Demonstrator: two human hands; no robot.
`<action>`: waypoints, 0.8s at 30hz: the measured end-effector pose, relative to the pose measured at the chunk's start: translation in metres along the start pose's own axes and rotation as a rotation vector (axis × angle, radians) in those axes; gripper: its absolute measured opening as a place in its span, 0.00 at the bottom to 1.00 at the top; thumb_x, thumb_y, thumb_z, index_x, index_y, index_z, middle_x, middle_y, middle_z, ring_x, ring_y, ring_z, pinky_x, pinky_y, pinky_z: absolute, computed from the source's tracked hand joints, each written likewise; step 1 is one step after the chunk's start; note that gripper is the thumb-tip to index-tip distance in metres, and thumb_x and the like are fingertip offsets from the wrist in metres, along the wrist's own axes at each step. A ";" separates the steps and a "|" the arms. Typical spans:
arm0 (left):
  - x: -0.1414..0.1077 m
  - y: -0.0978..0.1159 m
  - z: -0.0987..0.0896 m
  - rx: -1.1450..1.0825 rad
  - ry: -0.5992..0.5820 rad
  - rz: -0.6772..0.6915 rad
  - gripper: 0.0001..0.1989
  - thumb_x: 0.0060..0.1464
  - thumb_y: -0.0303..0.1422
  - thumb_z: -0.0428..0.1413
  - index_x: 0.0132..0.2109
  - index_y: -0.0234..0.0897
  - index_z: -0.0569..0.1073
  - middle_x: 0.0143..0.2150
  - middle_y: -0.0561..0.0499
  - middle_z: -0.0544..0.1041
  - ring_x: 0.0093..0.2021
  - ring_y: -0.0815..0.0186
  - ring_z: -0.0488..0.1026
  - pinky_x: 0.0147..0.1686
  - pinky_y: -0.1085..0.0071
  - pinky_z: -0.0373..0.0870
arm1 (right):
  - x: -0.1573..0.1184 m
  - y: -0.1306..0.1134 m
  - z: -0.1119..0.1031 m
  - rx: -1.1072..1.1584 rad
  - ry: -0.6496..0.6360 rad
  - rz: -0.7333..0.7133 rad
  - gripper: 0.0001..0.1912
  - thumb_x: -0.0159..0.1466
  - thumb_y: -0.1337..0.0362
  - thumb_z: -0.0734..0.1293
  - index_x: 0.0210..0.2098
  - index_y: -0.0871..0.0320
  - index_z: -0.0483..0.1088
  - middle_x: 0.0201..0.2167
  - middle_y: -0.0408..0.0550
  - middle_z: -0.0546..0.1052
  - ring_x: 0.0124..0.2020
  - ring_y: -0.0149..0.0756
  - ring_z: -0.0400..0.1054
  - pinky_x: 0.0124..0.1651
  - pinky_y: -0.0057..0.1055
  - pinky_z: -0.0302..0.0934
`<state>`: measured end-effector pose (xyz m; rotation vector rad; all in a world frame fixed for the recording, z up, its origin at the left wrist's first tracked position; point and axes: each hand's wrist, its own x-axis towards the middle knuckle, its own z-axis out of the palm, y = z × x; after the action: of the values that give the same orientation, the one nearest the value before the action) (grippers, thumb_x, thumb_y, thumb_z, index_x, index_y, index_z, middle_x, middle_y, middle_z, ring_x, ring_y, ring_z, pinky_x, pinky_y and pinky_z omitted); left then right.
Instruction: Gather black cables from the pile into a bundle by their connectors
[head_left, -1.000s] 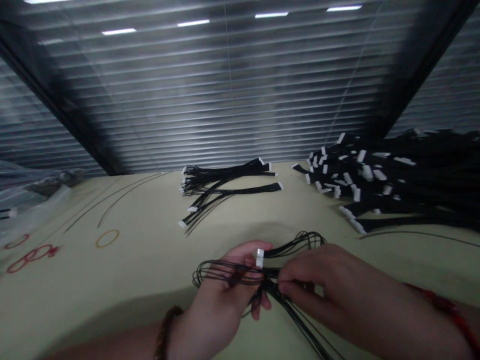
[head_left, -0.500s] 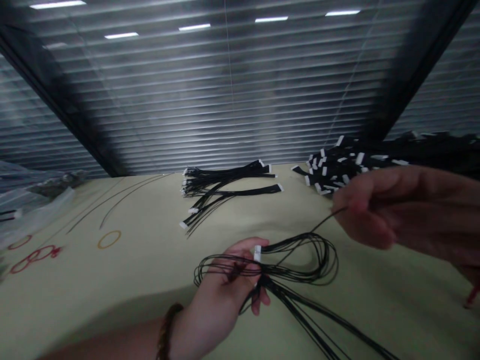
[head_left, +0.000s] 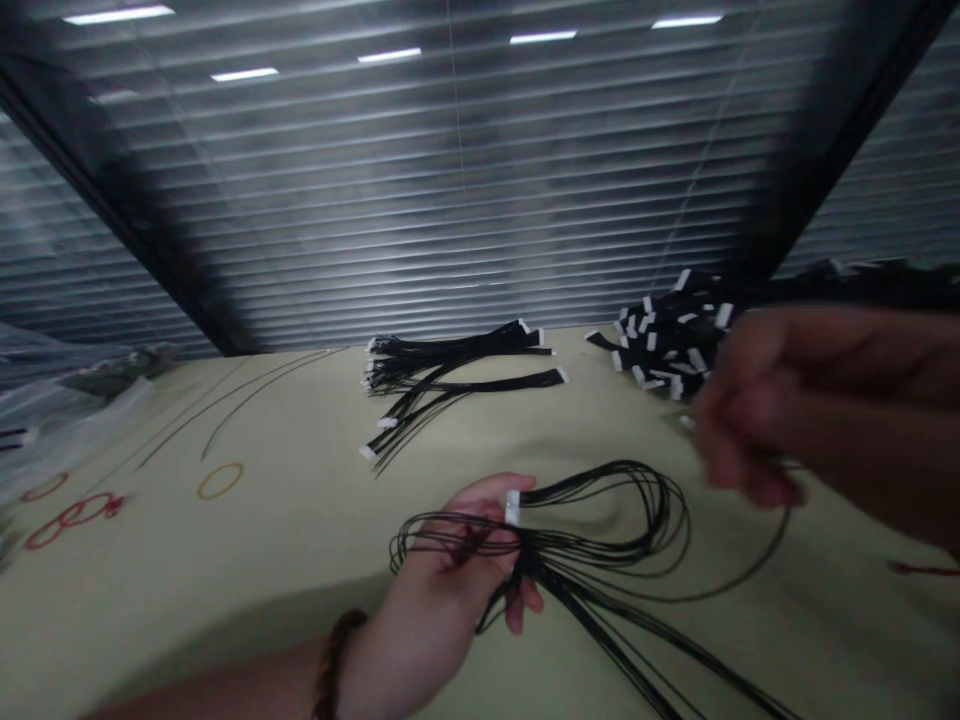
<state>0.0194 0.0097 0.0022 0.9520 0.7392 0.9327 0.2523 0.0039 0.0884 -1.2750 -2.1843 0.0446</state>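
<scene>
My left hand (head_left: 457, 590) is closed on a bundle of thin black wires (head_left: 652, 500), gripped near a white connector (head_left: 513, 508). The bundle loops out to the right and back across the fingers, and its tails run toward the lower right. My right hand (head_left: 780, 410), blurred, is raised on the right with thumb and fingers pinched together on a single black wire (head_left: 739, 580). That wire curves down and left to the bundle. Its end is hidden by the fingers.
Black ribbon cables with white connectors (head_left: 457, 360) lie at the back middle. A larger pile of them (head_left: 660, 335) sits at back right. Red rubber bands (head_left: 75, 515), a yellow band (head_left: 220, 481), loose wires (head_left: 247, 395) and a clear plastic bag (head_left: 82, 430) are on the left. Blinds (head_left: 465, 200) stand behind.
My right hand has moved slightly right and turned. The single wire now bends in a wide curve below it, rather than running straight up from the loop. My left hand has stayed nearly still.
</scene>
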 end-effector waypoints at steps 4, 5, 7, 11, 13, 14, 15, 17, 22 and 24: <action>0.000 -0.003 -0.002 -0.067 -0.033 0.035 0.16 0.47 0.26 0.60 0.45 0.37 0.71 0.25 0.55 0.73 0.20 0.71 0.71 0.16 0.79 0.64 | -0.012 -0.026 0.037 0.116 -0.173 -0.036 0.07 0.62 0.68 0.62 0.27 0.55 0.68 0.21 0.38 0.70 0.22 0.27 0.62 0.25 0.25 0.54; 0.000 -0.003 -0.002 -0.074 -0.038 0.038 0.16 0.47 0.26 0.60 0.45 0.38 0.72 0.24 0.55 0.73 0.20 0.71 0.71 0.16 0.79 0.64 | -0.015 -0.029 0.044 0.066 -0.167 -0.056 0.07 0.61 0.69 0.61 0.28 0.56 0.68 0.23 0.39 0.70 0.24 0.29 0.63 0.27 0.27 0.54; 0.000 -0.003 -0.002 -0.080 -0.044 0.044 0.15 0.47 0.25 0.60 0.45 0.38 0.72 0.24 0.55 0.73 0.20 0.71 0.71 0.16 0.79 0.65 | -0.019 -0.031 0.053 -0.008 -0.142 -0.101 0.07 0.62 0.70 0.60 0.28 0.56 0.68 0.24 0.40 0.70 0.26 0.31 0.63 0.29 0.29 0.54; -0.001 -0.005 -0.003 -0.094 -0.068 0.045 0.14 0.48 0.25 0.59 0.44 0.38 0.73 0.26 0.54 0.74 0.20 0.72 0.72 0.16 0.79 0.65 | -0.020 -0.029 0.056 -0.030 -0.111 -0.126 0.09 0.63 0.70 0.58 0.29 0.57 0.67 0.25 0.42 0.69 0.26 0.33 0.62 0.29 0.30 0.53; -0.001 -0.005 -0.003 -0.109 -0.074 0.045 0.14 0.48 0.25 0.59 0.44 0.39 0.73 0.27 0.54 0.75 0.21 0.71 0.72 0.17 0.79 0.66 | -0.020 -0.027 0.056 -0.033 -0.118 -0.119 0.09 0.63 0.70 0.58 0.29 0.58 0.67 0.24 0.42 0.69 0.25 0.33 0.62 0.29 0.30 0.52; -0.002 -0.005 -0.003 -0.114 -0.078 0.044 0.14 0.48 0.25 0.59 0.44 0.39 0.73 0.27 0.53 0.75 0.21 0.71 0.72 0.17 0.79 0.66 | -0.020 -0.027 0.056 -0.033 -0.119 -0.124 0.09 0.63 0.70 0.58 0.28 0.58 0.67 0.24 0.42 0.69 0.25 0.32 0.62 0.29 0.29 0.52; -0.002 -0.005 -0.003 -0.117 -0.083 0.043 0.14 0.48 0.24 0.60 0.44 0.39 0.73 0.27 0.53 0.75 0.21 0.71 0.72 0.17 0.79 0.66 | -0.020 -0.027 0.056 -0.034 -0.118 -0.131 0.10 0.63 0.70 0.58 0.29 0.58 0.67 0.24 0.42 0.69 0.25 0.32 0.62 0.29 0.29 0.52; -0.002 -0.004 -0.003 -0.116 -0.088 0.044 0.14 0.48 0.25 0.60 0.44 0.39 0.73 0.26 0.54 0.75 0.21 0.71 0.73 0.17 0.80 0.66 | -0.020 -0.027 0.057 -0.031 -0.114 -0.144 0.10 0.63 0.70 0.58 0.29 0.58 0.67 0.24 0.43 0.69 0.26 0.32 0.62 0.29 0.29 0.52; -0.002 -0.005 -0.003 -0.089 -0.105 0.011 0.14 0.48 0.28 0.61 0.44 0.37 0.73 0.25 0.53 0.75 0.21 0.71 0.72 0.18 0.79 0.67 | -0.022 -0.031 0.059 -0.010 -0.117 -0.144 0.10 0.63 0.71 0.58 0.28 0.59 0.67 0.23 0.42 0.68 0.25 0.31 0.61 0.28 0.29 0.50; -0.002 -0.006 -0.003 -0.064 -0.124 -0.006 0.14 0.48 0.30 0.61 0.44 0.36 0.73 0.24 0.53 0.75 0.20 0.72 0.71 0.18 0.80 0.66 | -0.023 -0.032 0.061 -0.001 -0.121 -0.149 0.10 0.63 0.72 0.57 0.28 0.59 0.66 0.23 0.42 0.68 0.24 0.31 0.60 0.27 0.29 0.49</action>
<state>0.0181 0.0075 -0.0047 0.9421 0.6033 0.8793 0.2041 -0.0160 0.0382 -1.1323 -2.3771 0.0623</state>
